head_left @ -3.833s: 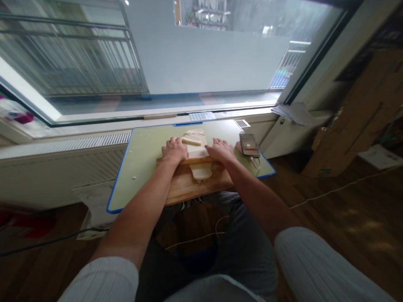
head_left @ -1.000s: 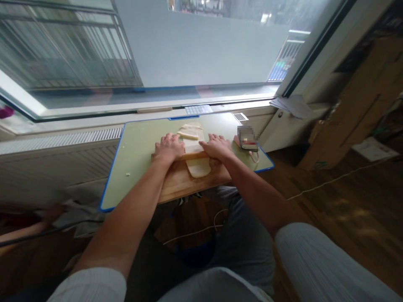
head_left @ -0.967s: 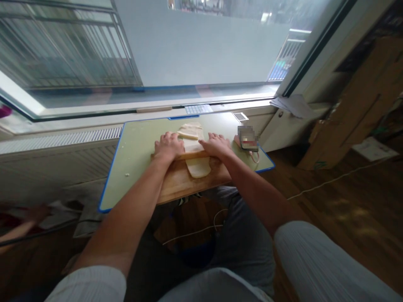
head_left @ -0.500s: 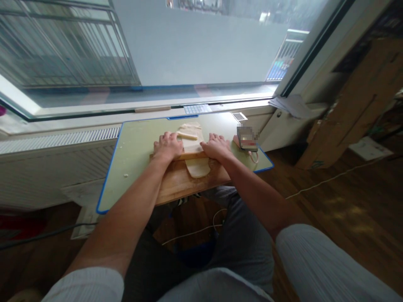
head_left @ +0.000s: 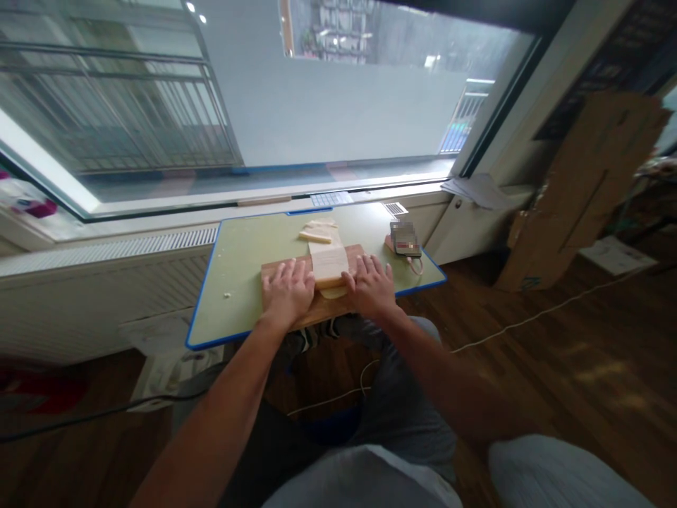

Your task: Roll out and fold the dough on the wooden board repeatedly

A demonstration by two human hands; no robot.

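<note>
A long pale sheet of dough (head_left: pixel 328 261) lies across the wooden board (head_left: pixel 355 252), its far end running onto the green tabletop. A wooden rolling pin (head_left: pixel 330 283) crosses the dough near its close end, visible between my hands. My left hand (head_left: pixel 290 288) lies over the left part of the pin, fingers stretched forward above the board. Over the right part rests my right hand (head_left: pixel 372 282), also with its fingers extended and its thumb side by the dough's edge. A pale, narrow strip (head_left: pixel 316 238) lies on the far dough. The pin's ends are hidden under my hands.
The green table (head_left: pixel 238 261) has a blue rim and a few white crumbs (head_left: pixel 227 295). A dark, partly blurred device (head_left: pixel 406 241) with a pink strap lies on the right. A radiator (head_left: pixel 159 247) and window sill are behind; a cardboard box (head_left: pixel 560 204) stands right.
My hands and the rolling pin have moved nearer to me along the dough, uncovering more of the board's far part. My fingers have straightened. The view has shifted slightly.
</note>
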